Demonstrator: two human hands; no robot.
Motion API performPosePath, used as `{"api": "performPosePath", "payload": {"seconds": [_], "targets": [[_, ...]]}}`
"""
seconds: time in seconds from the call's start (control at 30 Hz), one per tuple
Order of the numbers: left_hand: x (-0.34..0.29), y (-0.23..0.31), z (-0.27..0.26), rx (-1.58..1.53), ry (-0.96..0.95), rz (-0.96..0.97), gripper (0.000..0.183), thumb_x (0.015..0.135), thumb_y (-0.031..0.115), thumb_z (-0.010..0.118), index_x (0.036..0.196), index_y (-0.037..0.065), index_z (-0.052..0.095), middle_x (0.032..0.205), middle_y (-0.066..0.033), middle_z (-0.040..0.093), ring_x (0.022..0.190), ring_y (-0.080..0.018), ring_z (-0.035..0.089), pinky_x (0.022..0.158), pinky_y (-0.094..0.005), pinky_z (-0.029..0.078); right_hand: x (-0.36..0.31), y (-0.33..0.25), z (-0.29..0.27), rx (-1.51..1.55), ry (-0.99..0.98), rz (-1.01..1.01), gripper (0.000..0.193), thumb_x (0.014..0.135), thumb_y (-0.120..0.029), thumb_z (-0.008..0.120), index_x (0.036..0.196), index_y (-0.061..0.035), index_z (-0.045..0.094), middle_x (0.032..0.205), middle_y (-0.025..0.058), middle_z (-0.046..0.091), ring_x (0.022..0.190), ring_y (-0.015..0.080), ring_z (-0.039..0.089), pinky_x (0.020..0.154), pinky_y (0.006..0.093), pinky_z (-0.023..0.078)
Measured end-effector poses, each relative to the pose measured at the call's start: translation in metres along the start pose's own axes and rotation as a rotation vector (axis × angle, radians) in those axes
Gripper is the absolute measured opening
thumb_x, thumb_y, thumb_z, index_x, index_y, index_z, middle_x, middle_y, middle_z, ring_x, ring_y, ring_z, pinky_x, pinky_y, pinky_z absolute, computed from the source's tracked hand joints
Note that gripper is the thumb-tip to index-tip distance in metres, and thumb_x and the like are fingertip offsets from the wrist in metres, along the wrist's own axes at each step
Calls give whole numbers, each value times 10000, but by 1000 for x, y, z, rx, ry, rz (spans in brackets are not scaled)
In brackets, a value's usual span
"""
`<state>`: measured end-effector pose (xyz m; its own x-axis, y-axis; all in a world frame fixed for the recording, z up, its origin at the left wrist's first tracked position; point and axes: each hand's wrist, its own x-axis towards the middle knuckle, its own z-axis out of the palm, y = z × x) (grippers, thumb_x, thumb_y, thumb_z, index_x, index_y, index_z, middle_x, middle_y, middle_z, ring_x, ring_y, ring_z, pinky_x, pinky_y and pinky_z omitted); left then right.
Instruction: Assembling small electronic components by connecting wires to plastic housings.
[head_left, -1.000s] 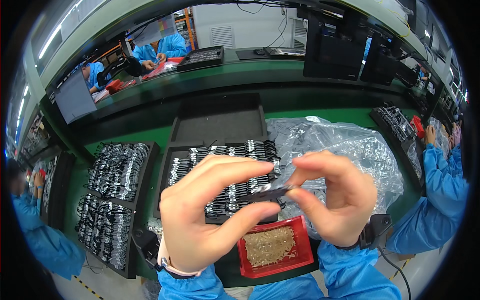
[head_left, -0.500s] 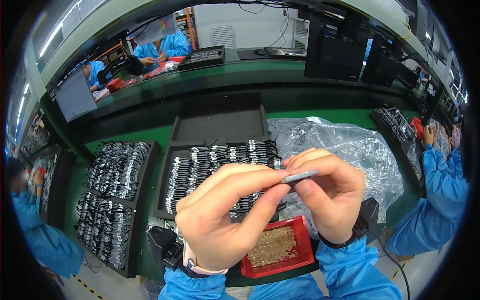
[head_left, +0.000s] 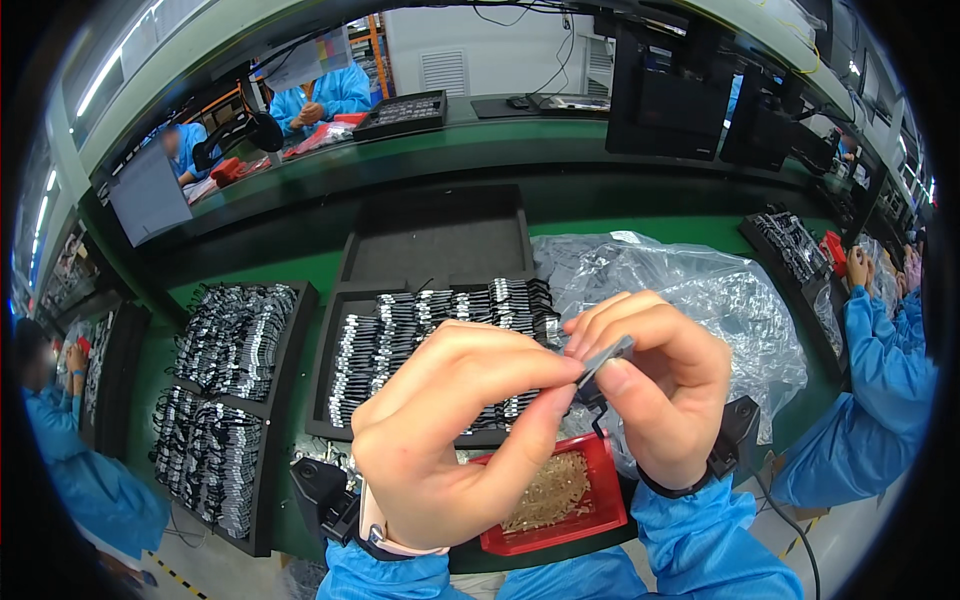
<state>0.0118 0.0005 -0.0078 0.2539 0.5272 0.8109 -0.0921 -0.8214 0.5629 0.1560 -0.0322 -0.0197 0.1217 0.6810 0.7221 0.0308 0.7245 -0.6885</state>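
Note:
Above the red bin, my left hand point(head_left: 460, 425) and my right hand point(head_left: 668, 385) meet at a small flat grey part with a short black lead point(head_left: 606, 354). The right thumb and fingers pinch its grey body. My left thumb and forefinger are pressed together at its near left end, and their tips hide part of it. Below, the red bin point(head_left: 612, 478) holds many small pale yellowish pieces point(head_left: 550, 492). Just beyond my hands, rows of small silver-and-black parts with leads point(head_left: 425, 312) fill a black foam tray point(head_left: 322, 375), partly covered by my left hand.
A second black tray point(head_left: 290, 370) full of similar parts lies at the left. Crumpled clear plastic bags point(head_left: 690, 300) cover the bench to the right. Behind stands an empty black foam tray point(head_left: 435, 240). Co-workers in blue sit on both sides and across the bench.
The grey part has been turned between my fingers and now tilts more steeply. Its black lead has come into view below. Both hands stay nearly in place.

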Motion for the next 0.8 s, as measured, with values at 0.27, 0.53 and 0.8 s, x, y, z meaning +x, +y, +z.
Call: {"api": "performPosePath", "payload": {"seconds": [0.27, 0.53, 0.8], "targets": [[3, -1, -2, 42, -17, 58, 146, 613, -39, 610, 759, -39, 605, 747, -128, 599, 707, -217, 578, 651, -297, 455, 1, -3, -1, 21, -15, 58, 87, 706, 35, 585, 788, 58, 569, 807, 133, 574, 751, 161, 537, 686, 260, 410], [2, -2, -4, 90, -23, 98, 161, 584, -66, 599, 744, -39, 603, 717, -126, 600, 681, -218, 580, 627, -288, 454, 1, -2, -2, 17, -36, 66, 85, 707, 20, 591, 780, 57, 567, 802, 132, 575, 755, 164, 538, 692, 261, 406], [2, 0, -7, 20, -56, -104, 87, 693, -57, 552, 780, -52, 556, 760, -124, 553, 696, -167, 549, 646, -253, 449, 12, -12, -22, 48, -466, 184, 99, 697, -19, 621, 761, 48, 589, 745, 117, 594, 695, 177, 566, 646, 274, 428]]}}
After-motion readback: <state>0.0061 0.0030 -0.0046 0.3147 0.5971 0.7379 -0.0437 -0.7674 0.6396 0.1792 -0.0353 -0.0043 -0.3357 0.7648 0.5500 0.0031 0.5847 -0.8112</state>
